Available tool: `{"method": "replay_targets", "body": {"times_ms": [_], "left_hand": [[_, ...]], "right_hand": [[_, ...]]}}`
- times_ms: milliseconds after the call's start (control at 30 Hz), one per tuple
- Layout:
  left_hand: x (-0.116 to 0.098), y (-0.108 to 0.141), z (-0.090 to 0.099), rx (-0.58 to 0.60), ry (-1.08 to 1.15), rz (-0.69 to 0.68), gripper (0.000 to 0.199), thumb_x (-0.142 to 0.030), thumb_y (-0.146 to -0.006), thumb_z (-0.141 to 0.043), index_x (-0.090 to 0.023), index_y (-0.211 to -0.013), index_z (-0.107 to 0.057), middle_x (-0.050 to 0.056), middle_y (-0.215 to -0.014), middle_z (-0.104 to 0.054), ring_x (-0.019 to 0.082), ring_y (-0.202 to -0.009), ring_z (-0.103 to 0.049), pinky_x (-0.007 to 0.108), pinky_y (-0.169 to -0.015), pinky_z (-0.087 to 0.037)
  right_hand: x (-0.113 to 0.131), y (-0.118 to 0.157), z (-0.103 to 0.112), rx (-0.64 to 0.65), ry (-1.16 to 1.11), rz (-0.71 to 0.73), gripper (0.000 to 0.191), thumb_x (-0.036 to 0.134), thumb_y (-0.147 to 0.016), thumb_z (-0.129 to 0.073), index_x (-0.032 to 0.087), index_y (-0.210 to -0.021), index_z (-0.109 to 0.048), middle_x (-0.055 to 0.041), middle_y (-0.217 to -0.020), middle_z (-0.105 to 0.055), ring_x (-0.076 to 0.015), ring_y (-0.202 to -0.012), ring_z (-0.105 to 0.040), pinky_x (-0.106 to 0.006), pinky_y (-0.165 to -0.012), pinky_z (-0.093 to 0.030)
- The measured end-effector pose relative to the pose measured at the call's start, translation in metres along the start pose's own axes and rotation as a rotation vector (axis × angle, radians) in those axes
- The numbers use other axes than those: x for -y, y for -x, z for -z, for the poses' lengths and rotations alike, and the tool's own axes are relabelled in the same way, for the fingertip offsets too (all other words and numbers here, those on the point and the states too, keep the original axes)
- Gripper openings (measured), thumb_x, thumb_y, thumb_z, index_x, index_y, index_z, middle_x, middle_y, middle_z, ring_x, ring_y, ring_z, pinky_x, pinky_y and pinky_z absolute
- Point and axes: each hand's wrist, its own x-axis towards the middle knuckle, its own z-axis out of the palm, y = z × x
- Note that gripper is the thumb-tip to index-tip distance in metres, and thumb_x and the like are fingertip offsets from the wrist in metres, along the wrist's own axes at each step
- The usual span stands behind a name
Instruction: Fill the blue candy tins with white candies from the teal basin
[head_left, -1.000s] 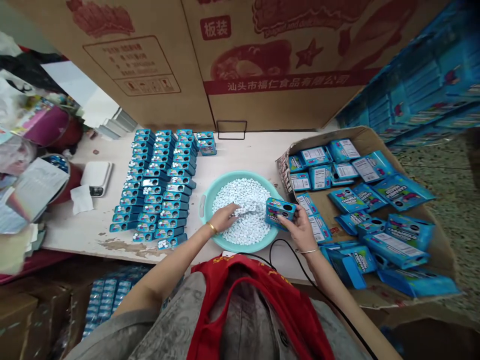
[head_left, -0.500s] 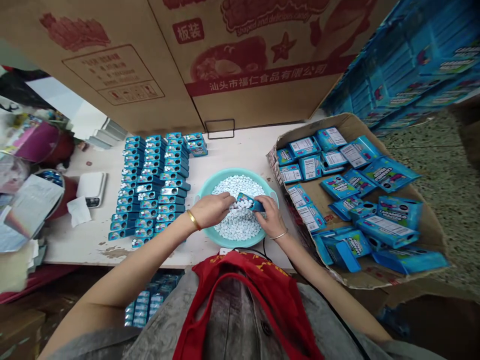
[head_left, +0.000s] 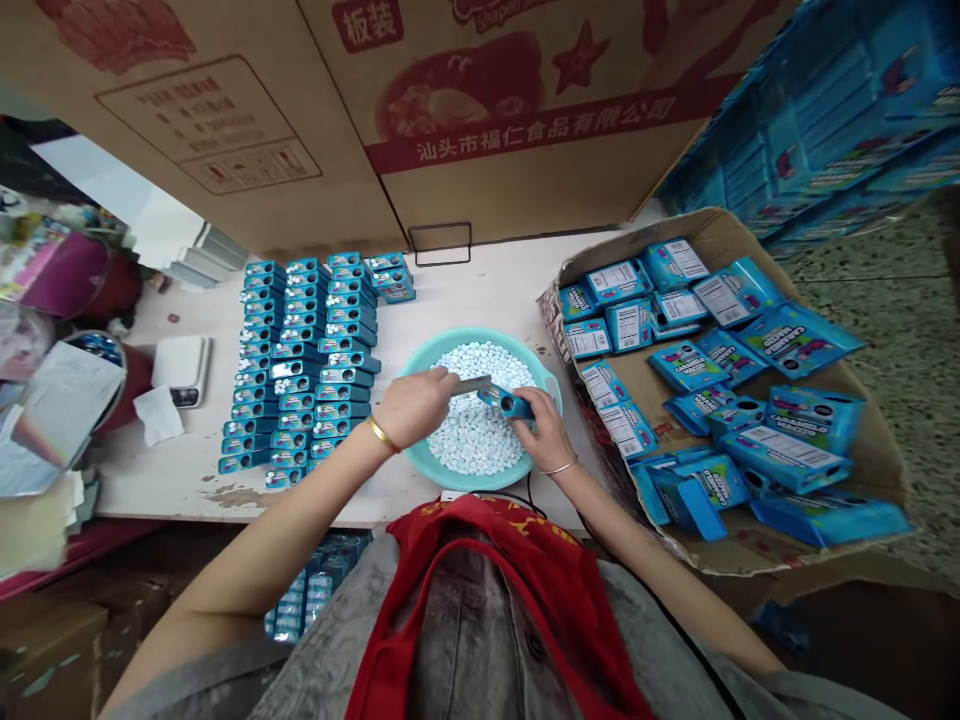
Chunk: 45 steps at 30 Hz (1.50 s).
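My left hand (head_left: 416,408), a gold bangle on its wrist, is closed around a flat metal scoop (head_left: 471,384) whose tip points at a small blue candy box. That candy box (head_left: 506,402) is gripped by my right hand (head_left: 541,428), with a dark round hole showing on its upper end. Both hands are over a turquoise basin (head_left: 420,470) holding many small white candies (head_left: 480,440). Rows of blue candy boxes (head_left: 300,370) stand to the left of the basin, several with white candies at their tops.
On the right, a cardboard tray (head_left: 645,400) carries loose blue boxes (head_left: 810,340). Large cartons (head_left: 525,190) line the back of the table. A white scale (head_left: 182,370) and a crumpled paper (head_left: 159,415) lie at the left. Stacked blue packs (head_left: 840,130) rise at the back right.
The pile of white candies between the scoop and the box's top is gone, and the box's hole now shows. My left hand has shifted slightly left, and the scoop's metal blade is now visible.
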Motion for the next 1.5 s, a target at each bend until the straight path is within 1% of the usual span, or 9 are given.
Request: {"method": "replay_targets", "body": {"times_ms": [133, 267, 500, 667, 900, 1033, 1233, 1367, 1500], "left_hand": [[0.036, -0.026, -0.072, 0.028, 0.066, 0.126, 0.031, -0.011, -0.092, -0.037, -0.017, -0.117, -0.055, 0.011, -0.116, -0.055, 0.021, -0.097, -0.061, 0.030, -0.078, -0.048], [0.021, -0.043, -0.130, 0.058, 0.162, 0.039, 0.033, -0.010, -0.091, -0.038, -0.015, -0.120, -0.054, 0.012, -0.120, -0.055, 0.021, -0.104, -0.058, 0.031, -0.086, -0.048], [-0.019, -0.045, -0.160, 0.018, 0.502, -0.122, 0.041, -0.007, -0.083, -0.046, -0.015, -0.122, -0.054, 0.010, -0.120, -0.060, 0.019, -0.108, -0.057, 0.031, -0.097, -0.046], [-0.001, -0.025, -0.136, -0.023, 0.685, -0.144, 0.039, -0.014, -0.080, -0.053, -0.016, -0.119, -0.056, 0.009, -0.114, -0.062, 0.018, -0.100, -0.059, 0.032, -0.092, -0.048], [0.018, 0.009, -0.050, -0.104, 0.600, -0.278, 0.031, -0.023, -0.090, -0.046, -0.016, -0.119, -0.055, 0.009, -0.107, -0.062, 0.018, -0.096, -0.059, 0.031, -0.091, -0.046], [0.004, 0.007, -0.006, 0.017, 0.329, -0.252, 0.031, -0.014, -0.087, -0.044, -0.015, -0.116, -0.056, 0.010, -0.110, -0.062, 0.020, -0.101, -0.059, 0.031, -0.089, -0.047], [-0.046, 0.010, 0.042, 0.197, -0.050, -0.112, 0.034, -0.005, -0.088, -0.040, -0.010, -0.118, -0.053, 0.013, -0.101, -0.064, 0.025, -0.087, -0.065, 0.034, -0.070, -0.049], [-0.052, 0.018, 0.053, 0.159, -0.088, -0.118, 0.029, -0.009, -0.095, -0.033, -0.011, -0.107, -0.059, 0.013, -0.094, -0.064, 0.024, -0.087, -0.066, 0.033, -0.069, -0.049], [-0.022, 0.001, 0.017, -0.027, -0.001, -0.042, 0.027, -0.010, -0.094, -0.039, -0.014, -0.112, -0.059, 0.011, -0.100, -0.063, 0.021, -0.091, -0.063, 0.030, -0.074, -0.047]], "right_hand": [[-0.002, -0.002, 0.009, -0.024, -0.028, -0.077, 0.032, 0.020, -0.083, -0.053, 0.023, -0.115, -0.054, -0.0100, -0.111, -0.061, -0.0267, -0.106, -0.058, -0.046, -0.095, -0.048], [0.001, -0.005, 0.020, -0.081, -0.036, -0.154, 0.031, 0.027, -0.083, -0.059, 0.023, -0.113, -0.054, -0.0074, -0.107, -0.062, -0.0241, -0.101, -0.059, -0.041, -0.092, -0.048], [-0.005, -0.007, 0.028, -0.145, -0.082, -0.322, 0.039, 0.038, -0.079, -0.067, 0.022, -0.112, -0.054, -0.0058, -0.106, -0.061, -0.0234, -0.099, -0.058, -0.041, -0.092, -0.046], [-0.008, -0.006, 0.030, -0.161, -0.085, -0.320, 0.040, 0.038, -0.078, -0.068, 0.022, -0.112, -0.054, -0.0052, -0.104, -0.060, -0.0226, -0.097, -0.058, -0.040, -0.091, -0.047], [-0.002, -0.005, 0.022, -0.068, 0.031, -0.084, 0.031, 0.023, -0.083, -0.054, 0.023, -0.114, -0.054, -0.0093, -0.110, -0.061, -0.0260, -0.105, -0.058, -0.045, -0.095, -0.048], [0.003, -0.002, 0.009, -0.014, 0.066, 0.018, 0.038, 0.015, -0.081, -0.049, 0.023, -0.118, -0.053, -0.0105, -0.113, -0.061, -0.0276, -0.109, -0.057, -0.050, -0.098, -0.047], [0.009, 0.003, -0.002, 0.013, 0.047, 0.090, 0.041, 0.012, -0.082, -0.048, 0.024, -0.121, -0.051, -0.0102, -0.114, -0.061, -0.0271, -0.111, -0.056, -0.052, -0.102, -0.045], [0.003, 0.001, -0.003, 0.020, 0.024, 0.059, 0.040, 0.015, -0.083, -0.048, 0.024, -0.121, -0.052, -0.0103, -0.115, -0.061, -0.0273, -0.111, -0.056, -0.053, -0.102, -0.045], [0.000, 0.007, 0.011, 0.029, -0.004, -0.007, 0.036, 0.022, -0.083, -0.051, 0.023, -0.119, -0.055, -0.0108, -0.112, -0.063, -0.0292, -0.107, -0.058, -0.054, -0.094, -0.047]]}}
